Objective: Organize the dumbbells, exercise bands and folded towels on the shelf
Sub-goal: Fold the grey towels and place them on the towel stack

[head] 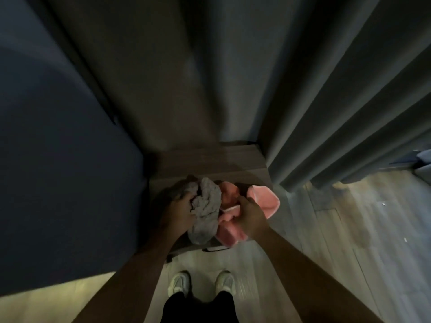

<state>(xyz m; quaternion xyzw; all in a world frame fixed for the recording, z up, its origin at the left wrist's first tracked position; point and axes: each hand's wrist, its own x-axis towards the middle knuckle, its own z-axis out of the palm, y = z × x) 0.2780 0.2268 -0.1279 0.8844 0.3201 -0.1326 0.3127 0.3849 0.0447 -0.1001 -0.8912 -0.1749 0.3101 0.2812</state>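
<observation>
Standing over a low pale-wood shelf (210, 159), the person sinks the left hand (180, 212) into a crumpled grey terry towel (207, 206) on its top, fingers curled round the folds. The right hand (251, 216) pinches the rumpled pink fleece towel (265, 201) touching it.

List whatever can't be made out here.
Head view:
- Fingers of the right hand: hidden behind its back, over the pink towel.
- The shelf top under the grey towel and pink towel: covered.
- The dark strap-like thing at the shelf's front edge: too dim, partly under the towels.
</observation>
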